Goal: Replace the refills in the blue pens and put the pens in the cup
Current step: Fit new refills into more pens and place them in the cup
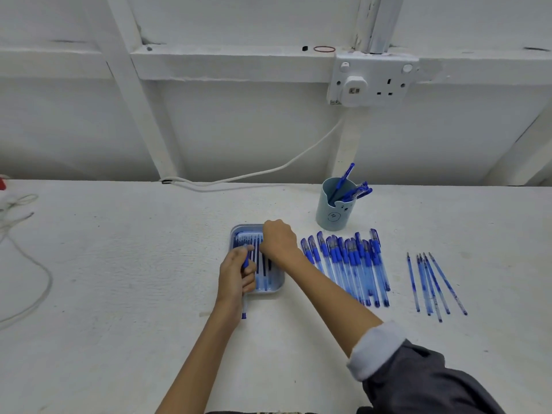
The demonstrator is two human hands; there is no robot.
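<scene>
The fingers (pixel 250 277) of the left hand (pixel 236 273) are curled tight round a blue pen (pixel 244 307). Its lower end sticks out below the palm towards the near edge of the counter (pixel 119 264). The right hand (pixel 277 239) reaches down into a shallow blue-grey tray (pixel 278 286). Its knuckles face up and its fingertips are hidden among the refills (pixel 264 268) lying side by side there, so I cannot tell whether they pinch one. The two hands sit close together over the tray. The right arm comes in from a dark grey sleeve (pixel 424 380) with a pale turned-back cuff.

Just right of the tray a row of capped blue pens (pixel 349 264) lies packed together, caps pointing away from the person. Further right, apart from them, a small group of loose refills (pixel 430 283) fans out. Behind the row stands a pale blue cup (pixel 334 215) with a little face on it, and several blue pens (pixel 348 186) lean inside it.

The counter is white and rough-textured. A loose cord (pixel 33 282) trails over its left part. Behind it rises a white-painted wall (pixel 239 121) with slanting and level beams. A double socket (pixel 373 82) is mounted on the wall and has a white plug (pixel 354 88) in its left outlet. A white cable (pixel 268 172) runs from the plug down to the back of the counter. A red rubber band (pixel 324 49) lies on the ledge above.
</scene>
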